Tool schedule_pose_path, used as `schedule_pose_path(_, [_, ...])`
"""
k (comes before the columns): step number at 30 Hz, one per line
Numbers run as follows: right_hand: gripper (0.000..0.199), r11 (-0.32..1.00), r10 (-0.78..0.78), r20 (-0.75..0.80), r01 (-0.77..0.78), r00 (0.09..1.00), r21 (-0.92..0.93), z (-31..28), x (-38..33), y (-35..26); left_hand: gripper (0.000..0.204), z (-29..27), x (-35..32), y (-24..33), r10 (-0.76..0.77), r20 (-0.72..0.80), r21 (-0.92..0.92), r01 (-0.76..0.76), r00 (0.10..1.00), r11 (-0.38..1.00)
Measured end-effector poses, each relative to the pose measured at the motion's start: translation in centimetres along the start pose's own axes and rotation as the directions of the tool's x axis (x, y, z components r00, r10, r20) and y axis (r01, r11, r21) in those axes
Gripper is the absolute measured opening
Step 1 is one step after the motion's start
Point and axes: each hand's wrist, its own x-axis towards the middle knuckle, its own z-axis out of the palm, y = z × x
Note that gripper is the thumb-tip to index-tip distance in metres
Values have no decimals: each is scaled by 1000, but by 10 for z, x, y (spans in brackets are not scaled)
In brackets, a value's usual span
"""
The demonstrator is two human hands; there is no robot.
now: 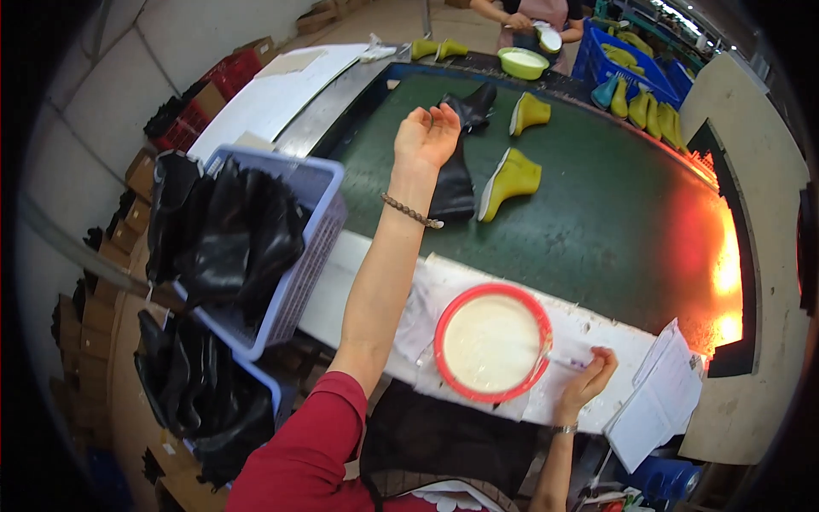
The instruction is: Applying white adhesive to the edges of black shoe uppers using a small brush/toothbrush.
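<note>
My left hand (429,136) reaches far over the green conveyor belt (580,247), fingers loosely curled and slightly apart, with nothing visible in them. Just beyond and beside it lie black boots: one (474,106) past the fingertips, another (453,186) partly hidden by my wrist. To their right are two yellow-green boots, a nearer one (510,183) and a farther one (530,113). Close to me, my right hand (589,382) is closed on the pale handle of a brush (559,362), whose far end meets the rim of a red bowl (442,341) of creamy white liquid.
Blue crates (322,205) heaped with black boots stand at the left. A glowing heater opening (725,282) lies at the belt's right end, near papers (657,397). Across the belt, a person (537,21) works by a green bowl (522,73) and a blue crate of yellow boots (589,51).
</note>
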Motion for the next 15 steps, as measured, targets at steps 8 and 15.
schedule_pose_path(8, [6, 951, -264, 107, 240, 959, 193, -1, -47, -151, 8, -18, -179, 68, -146, 281, -439, 262, 949, 860])
schedule_pose_path(15, [20, 756, -640, 511, 350, 574, 553, 42, -106, -219, 13, -38, -252, 75, -5, 337, -485, 178, 941, 856])
